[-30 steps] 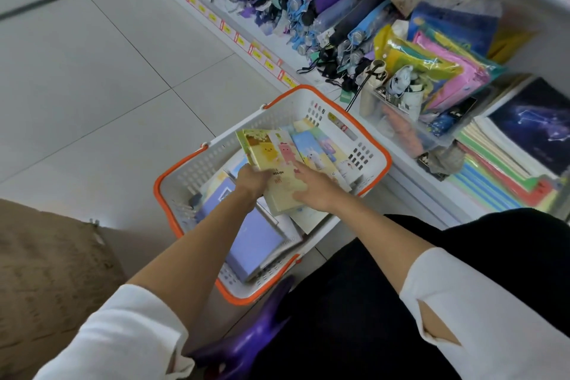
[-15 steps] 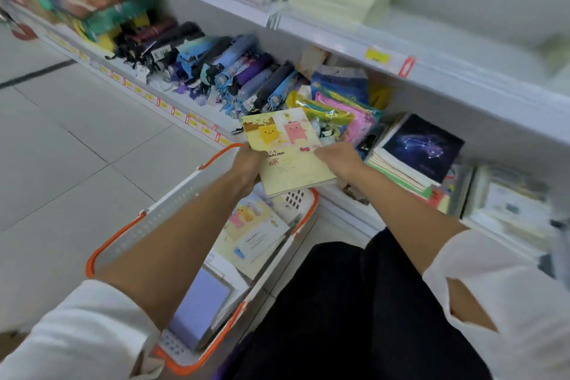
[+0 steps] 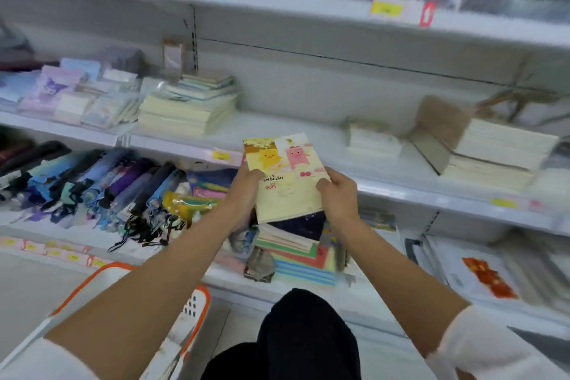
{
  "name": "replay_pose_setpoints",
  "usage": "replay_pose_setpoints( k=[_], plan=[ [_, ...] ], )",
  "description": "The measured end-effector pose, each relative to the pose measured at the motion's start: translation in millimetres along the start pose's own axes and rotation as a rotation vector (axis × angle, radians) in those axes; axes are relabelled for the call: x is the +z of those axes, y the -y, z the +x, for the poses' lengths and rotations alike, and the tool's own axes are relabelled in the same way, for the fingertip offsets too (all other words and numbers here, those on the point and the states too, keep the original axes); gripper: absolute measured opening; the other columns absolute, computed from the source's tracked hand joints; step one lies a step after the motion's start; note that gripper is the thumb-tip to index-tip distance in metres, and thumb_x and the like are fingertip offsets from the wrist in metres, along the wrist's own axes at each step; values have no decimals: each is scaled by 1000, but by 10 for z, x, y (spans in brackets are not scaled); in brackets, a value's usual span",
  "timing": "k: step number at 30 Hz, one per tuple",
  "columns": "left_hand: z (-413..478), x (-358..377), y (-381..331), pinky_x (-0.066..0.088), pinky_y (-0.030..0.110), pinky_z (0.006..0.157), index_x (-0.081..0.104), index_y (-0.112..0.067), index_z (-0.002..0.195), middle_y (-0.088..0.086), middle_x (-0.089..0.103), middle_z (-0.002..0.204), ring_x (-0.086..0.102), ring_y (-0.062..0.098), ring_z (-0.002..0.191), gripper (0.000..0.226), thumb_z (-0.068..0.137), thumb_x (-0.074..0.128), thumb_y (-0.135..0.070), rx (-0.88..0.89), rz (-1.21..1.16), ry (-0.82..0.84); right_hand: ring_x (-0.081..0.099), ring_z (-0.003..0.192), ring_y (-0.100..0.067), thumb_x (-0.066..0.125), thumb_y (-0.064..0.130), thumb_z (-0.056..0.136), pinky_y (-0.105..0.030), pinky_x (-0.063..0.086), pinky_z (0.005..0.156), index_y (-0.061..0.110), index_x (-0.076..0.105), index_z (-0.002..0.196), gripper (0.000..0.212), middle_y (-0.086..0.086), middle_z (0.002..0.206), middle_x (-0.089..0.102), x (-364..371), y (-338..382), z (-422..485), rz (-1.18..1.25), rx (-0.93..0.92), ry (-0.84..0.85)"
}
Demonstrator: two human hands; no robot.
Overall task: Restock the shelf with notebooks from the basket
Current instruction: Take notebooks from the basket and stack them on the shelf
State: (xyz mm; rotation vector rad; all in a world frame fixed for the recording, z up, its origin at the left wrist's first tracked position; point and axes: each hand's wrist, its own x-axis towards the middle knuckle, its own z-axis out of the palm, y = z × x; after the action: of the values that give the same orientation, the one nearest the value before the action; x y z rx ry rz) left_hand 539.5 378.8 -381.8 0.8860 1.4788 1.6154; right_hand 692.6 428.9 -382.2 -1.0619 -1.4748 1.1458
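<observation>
A thin stack of pale yellow notebooks (image 3: pixel 285 176) with cartoon animals and the word ENGLISH on the cover is held up in front of the middle shelf (image 3: pixel 277 129). My left hand (image 3: pixel 245 191) grips its left edge, thumb on the cover. My right hand (image 3: pixel 337 194) grips its right edge. The notebooks hang just before the shelf's front lip, over a bare stretch between two stacks. The white basket (image 3: pixel 197 302) with an orange rim shows only partly at the lower left, behind my left forearm.
On the middle shelf, a cream notebook pile (image 3: pixel 188 111) lies left of the gap, and small white pads (image 3: pixel 373 139) plus a cardboard box of books (image 3: pixel 493 145) lie to the right. Folded umbrellas (image 3: pixel 92 185) and coloured notebooks (image 3: pixel 296 253) fill the lower shelf.
Both hands have lifted the notebooks out of the basket and up to the middle shelf. The view has swung up from the floor and basket to the shelves.
</observation>
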Motion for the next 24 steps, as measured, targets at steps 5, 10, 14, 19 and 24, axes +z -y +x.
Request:
replay_pose_setpoints(
  k=[5, 10, 14, 19, 24],
  plan=[
    [390, 699, -268, 48, 15, 50, 63, -9, 90, 9, 65, 97, 60, 12, 70, 31, 90, 37, 7, 52, 136, 91, 63, 77, -20, 31, -3, 90, -22, 49, 60, 15, 68, 89, 41, 1, 85, 69, -612, 91, 374, 90, 51, -90],
    [937, 1318, -442, 51, 31, 83, 61, -2, 116, 14, 65, 117, 64, 27, 100, 35, 87, 44, 6, 147, 284, 118, 60, 76, -17, 34, 0, 91, -22, 44, 59, 11, 67, 102, 36, -3, 93, 67, -1031, 76, 968, 15, 20, -230],
    [1302, 1732, -484, 46, 20, 72, 47, 0, 134, 11, 59, 121, 57, 21, 97, 45, 90, 44, 4, 114, 279, 153, 51, 65, -14, 42, 9, 94, -20, 40, 56, 14, 62, 89, 22, 2, 75, 59, -1261, 20, 1502, -89, 34, -327],
    [1792, 2167, -333, 40, 19, 71, 48, -9, 127, 1, 56, 118, 47, 16, 97, 44, 90, 33, 9, 113, 304, 285, 49, 81, -27, 40, 22, 88, -35, 39, 78, 19, 49, 61, 28, -8, 80, 56, -1443, -144, 2140, -355, 128, -350],
    [2251, 2372, -165, 38, 37, 104, 39, -17, 141, 1, 49, 137, 45, 24, 123, 57, 88, 34, 3, 52, 439, 352, 56, 105, -33, 40, 42, 83, -41, 44, 96, 18, 67, 93, 37, -11, 102, 66, -1548, -295, 2540, -535, 194, -366]
  ],
)
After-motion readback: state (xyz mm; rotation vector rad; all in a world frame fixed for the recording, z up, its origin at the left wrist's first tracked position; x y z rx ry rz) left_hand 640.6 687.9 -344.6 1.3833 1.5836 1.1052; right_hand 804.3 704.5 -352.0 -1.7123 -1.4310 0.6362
